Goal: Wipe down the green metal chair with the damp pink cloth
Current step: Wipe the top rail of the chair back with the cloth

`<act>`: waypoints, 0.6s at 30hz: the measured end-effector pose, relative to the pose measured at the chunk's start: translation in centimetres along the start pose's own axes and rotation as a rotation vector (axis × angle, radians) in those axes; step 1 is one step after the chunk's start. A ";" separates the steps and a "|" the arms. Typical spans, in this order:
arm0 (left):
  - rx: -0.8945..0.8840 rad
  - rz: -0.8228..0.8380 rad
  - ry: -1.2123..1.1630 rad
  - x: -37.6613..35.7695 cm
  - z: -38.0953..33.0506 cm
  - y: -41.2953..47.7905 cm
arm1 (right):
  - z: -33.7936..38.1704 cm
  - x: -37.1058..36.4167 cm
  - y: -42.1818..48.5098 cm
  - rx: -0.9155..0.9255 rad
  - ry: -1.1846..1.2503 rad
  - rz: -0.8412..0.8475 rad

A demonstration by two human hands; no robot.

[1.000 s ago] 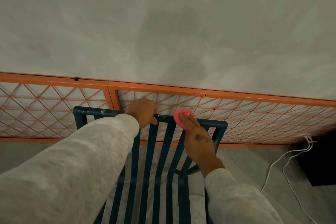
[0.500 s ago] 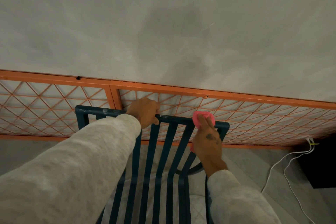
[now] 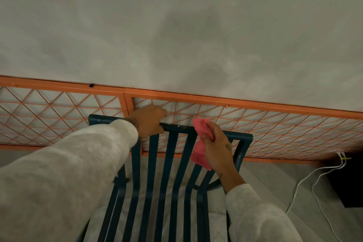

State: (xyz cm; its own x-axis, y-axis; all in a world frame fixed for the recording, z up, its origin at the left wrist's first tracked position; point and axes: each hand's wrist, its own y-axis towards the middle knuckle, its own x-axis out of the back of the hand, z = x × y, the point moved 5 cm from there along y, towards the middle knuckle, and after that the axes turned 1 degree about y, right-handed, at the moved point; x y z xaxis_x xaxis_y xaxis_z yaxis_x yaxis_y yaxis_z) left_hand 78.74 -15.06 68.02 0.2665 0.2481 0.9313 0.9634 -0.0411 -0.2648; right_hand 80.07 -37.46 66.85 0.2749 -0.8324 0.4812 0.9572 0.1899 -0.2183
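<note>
The dark green metal chair stands below me, its slatted back facing the wall. My left hand grips the top rail of the chair back near the middle. My right hand pinches the pink cloth, which is bunched and hangs loose over the top rail and the slats at the right side. The cloth's upper end sticks up above the rail. The chair seat and legs are mostly hidden by my sleeves.
An orange metal lattice panel leans along the grey wall just behind the chair. White cables trail over the floor at the right, beside a black box.
My right hand slid right along the top rail with the cloth, then came back left and lifted; the cloth now hangs loosely unfolded. My left hand stayed on the rail.
</note>
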 end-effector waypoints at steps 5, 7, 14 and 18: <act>0.043 0.055 -0.048 1.4 3.5 -1.2 | 0.5 -0.7 -0.1 -0.029 0.011 -0.054; 0.041 0.065 -0.062 1.6 4.0 -1.6 | 1.3 -1.1 0.1 -0.034 0.029 -0.053; 0.064 0.004 -0.089 1.1 4.5 -1.8 | 3.0 -4.4 0.0 0.014 0.067 0.000; 0.083 -0.015 -0.062 0.8 4.9 -1.7 | 3.5 -6.1 -0.1 0.043 -0.011 0.066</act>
State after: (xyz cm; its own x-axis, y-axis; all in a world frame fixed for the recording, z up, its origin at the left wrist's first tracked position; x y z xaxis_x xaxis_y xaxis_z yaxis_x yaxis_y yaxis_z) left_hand 77.15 -10.07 68.03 0.2473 0.3072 0.9189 0.9611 0.0425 -0.2729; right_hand 78.61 -30.59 66.92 0.3382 -0.8114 0.4767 0.9400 0.2666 -0.2131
